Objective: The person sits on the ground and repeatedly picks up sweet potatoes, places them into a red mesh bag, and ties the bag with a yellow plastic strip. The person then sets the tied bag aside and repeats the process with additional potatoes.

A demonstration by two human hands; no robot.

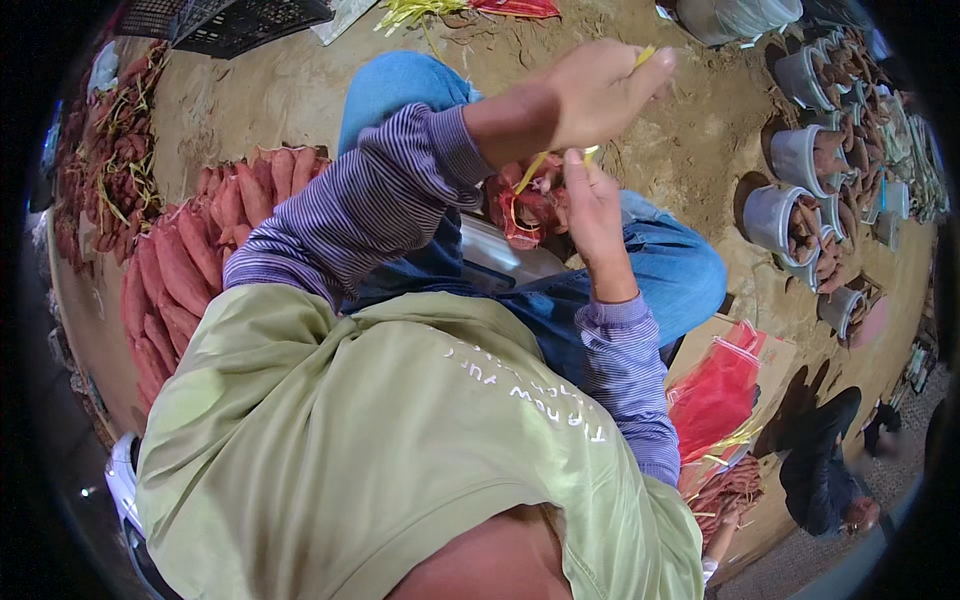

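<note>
A red mesh bag [527, 213] with reddish contents stands between my knees, its neck gathered near my hands. A yellow tie strip [532, 172] runs at the bag's neck. My left hand [605, 95], somewhat blurred, is raised above and beyond the bag; its fingers are closed, with a yellow strip end showing beside the thumb. My right hand [594, 205] is at the bag's right side, pinching the yellow strip between thumb and fingers. Below the bag sits a silver-grey container [505, 256], partly hidden by my legs and the bag.
Filled red mesh bags [185, 265] lie in rows at my left. Grey buckets [768, 216] of sweet potatoes stand at the right. Flat red mesh bags [715, 385] lie on cardboard near my right elbow. Black crates [240, 22] are at the far left. Another person [820, 465] is at lower right.
</note>
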